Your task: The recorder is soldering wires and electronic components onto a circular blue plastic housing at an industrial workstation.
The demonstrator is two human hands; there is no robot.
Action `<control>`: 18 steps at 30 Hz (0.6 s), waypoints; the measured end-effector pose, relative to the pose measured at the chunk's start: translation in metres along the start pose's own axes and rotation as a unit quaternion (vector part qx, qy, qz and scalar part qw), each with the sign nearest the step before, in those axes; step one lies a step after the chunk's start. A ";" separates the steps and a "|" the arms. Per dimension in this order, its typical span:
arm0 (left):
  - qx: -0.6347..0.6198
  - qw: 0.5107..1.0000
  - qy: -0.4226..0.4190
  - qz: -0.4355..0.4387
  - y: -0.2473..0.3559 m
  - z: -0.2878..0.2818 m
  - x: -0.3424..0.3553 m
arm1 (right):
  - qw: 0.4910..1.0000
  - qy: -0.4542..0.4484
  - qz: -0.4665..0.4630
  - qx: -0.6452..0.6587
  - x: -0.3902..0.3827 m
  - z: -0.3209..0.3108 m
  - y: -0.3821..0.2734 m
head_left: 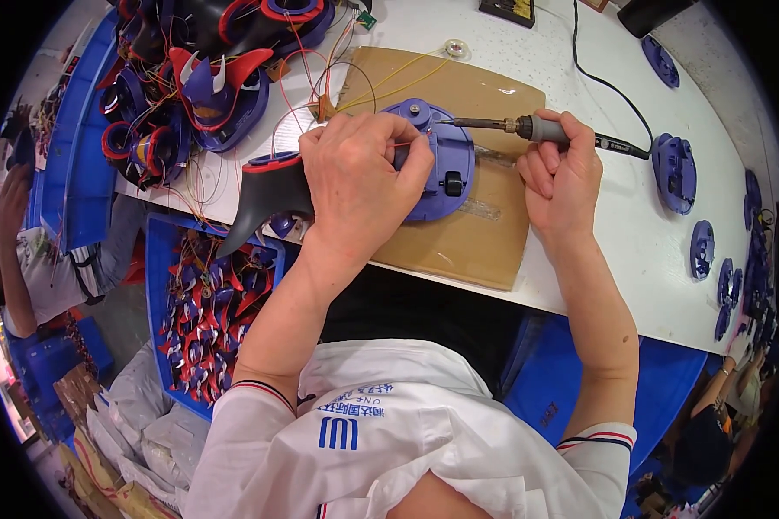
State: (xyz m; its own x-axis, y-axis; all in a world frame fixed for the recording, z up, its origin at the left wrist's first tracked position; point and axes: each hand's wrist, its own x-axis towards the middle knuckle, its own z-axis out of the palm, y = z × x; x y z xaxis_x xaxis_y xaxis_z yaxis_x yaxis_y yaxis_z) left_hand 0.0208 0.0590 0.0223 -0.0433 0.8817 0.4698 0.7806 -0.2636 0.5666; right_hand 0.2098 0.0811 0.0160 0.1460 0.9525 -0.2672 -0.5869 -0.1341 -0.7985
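Observation:
My right hand (563, 169) grips a soldering iron (545, 130) by its grey handle, the metal tip pointing left to the upper part of a purple plastic base (446, 156). The tip is at or just above the base. My left hand (359, 169) rests over the base's left side, thumb and forefinger pinched on what looks like a thin red wire. The palm hides most of that wire. Beside the left hand lies a black toy body part (268, 195) with a red and purple rim. Under the base is a brown cardboard sheet (459, 251).
Purple and red toy parts with loose wires (221, 95) are heaped at the back left. A solder spool (457, 49) stands behind the cardboard. More purple bases (673, 173) lie rightward along the white table (614, 268). A blue bin (154, 285) of small parts sits below left. Other people are at both sides.

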 end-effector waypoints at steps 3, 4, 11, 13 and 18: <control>0.003 1.000 0.011 0.014 0.000 0.001 0.001 | 1.000 -0.001 -0.005 0.004 0.001 -0.002 0.000; 0.003 1.000 0.011 0.015 0.000 0.001 0.001 | 1.000 -0.001 -0.005 0.004 0.001 -0.002 0.000; 0.001 1.000 0.010 0.011 0.001 0.000 0.001 | 0.999 -0.015 -0.002 0.029 0.003 -0.006 -0.006; 0.000 1.000 0.008 0.011 0.002 -0.001 0.001 | 0.999 -0.009 -0.005 0.032 0.004 -0.007 -0.009; 0.003 0.999 -0.039 -0.013 0.001 -0.003 -0.002 | 0.998 -0.014 0.000 0.057 0.006 -0.011 -0.014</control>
State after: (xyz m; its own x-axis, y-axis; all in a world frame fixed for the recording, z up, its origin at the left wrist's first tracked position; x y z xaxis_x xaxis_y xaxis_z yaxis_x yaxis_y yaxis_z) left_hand 0.0194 0.0558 0.0237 -0.0145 0.9159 0.4011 0.7838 -0.2386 0.5733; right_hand 0.2277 0.0855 0.0198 0.1237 0.9600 -0.2512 -0.6741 -0.1045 -0.7312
